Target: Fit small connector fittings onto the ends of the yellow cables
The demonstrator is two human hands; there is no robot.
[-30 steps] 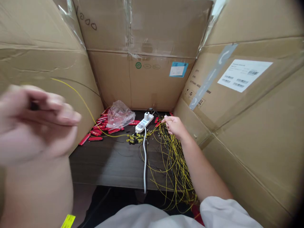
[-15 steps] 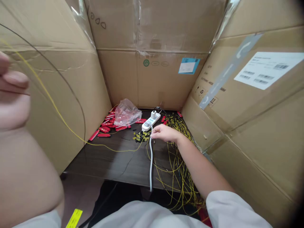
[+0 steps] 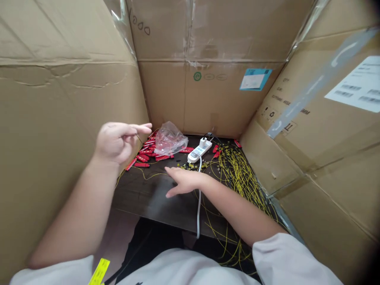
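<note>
My left hand (image 3: 118, 142) is raised in front of the left box wall, its fingers curled in and one or two pointing right. A short stretch of thin dark cable (image 3: 139, 138) shows under its fingers; the rest is hidden. Over the table, my right hand (image 3: 185, 180) has its fingers stretched left and its thumb apart, holding nothing. A thin yellow cable (image 3: 145, 174) lies on the table to its left. Just beyond the right hand are small yellow and black pieces (image 3: 190, 166) and a white power strip (image 3: 199, 152).
Red-and-black pieces (image 3: 143, 157) lie at the back left beside a clear plastic bag (image 3: 170, 138). A tangle of yellow cables (image 3: 246, 178) covers the right side and hangs over the edge. A white cord (image 3: 198, 213) crosses the dark table (image 3: 160, 206). Cardboard walls (image 3: 166, 95) enclose three sides.
My left hand has come down and right from the far left. The right hand has moved slightly left and opened from a pinch. The yellow cable no longer stretches up to the left.
</note>
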